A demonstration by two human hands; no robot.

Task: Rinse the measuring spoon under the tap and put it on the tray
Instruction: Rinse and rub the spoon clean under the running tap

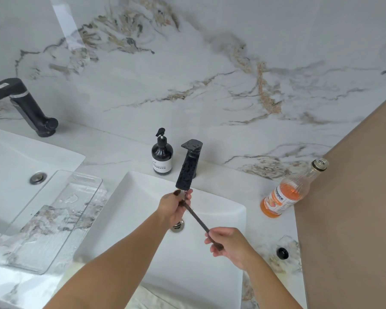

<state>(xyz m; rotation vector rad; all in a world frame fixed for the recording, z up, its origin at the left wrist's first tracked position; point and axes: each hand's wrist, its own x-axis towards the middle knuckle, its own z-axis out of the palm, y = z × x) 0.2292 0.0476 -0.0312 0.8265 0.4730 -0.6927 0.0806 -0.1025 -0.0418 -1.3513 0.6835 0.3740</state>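
Observation:
A measuring spoon (197, 218) with a long dark handle is held over the white sink (227, 210), slanting up to the left. My right hand (230, 244) grips the handle's lower end. My left hand (174, 208) is closed around the bowl end, directly under the spout of the black tap (187, 172). The spoon's bowl is mostly hidden by my left fingers. I cannot tell whether water is running. A clear glass tray (54, 219) lies on the counter to the left of the sink, wet and with nothing on it.
A dark soap dispenser (162, 157) stands behind the sink, left of the tap. An open bottle of orange drink (285, 195) and its black cap (282, 253) sit on the right. A second sink (20, 157) and black tap (27, 105) are at far left. Drain (177, 226) below my hands.

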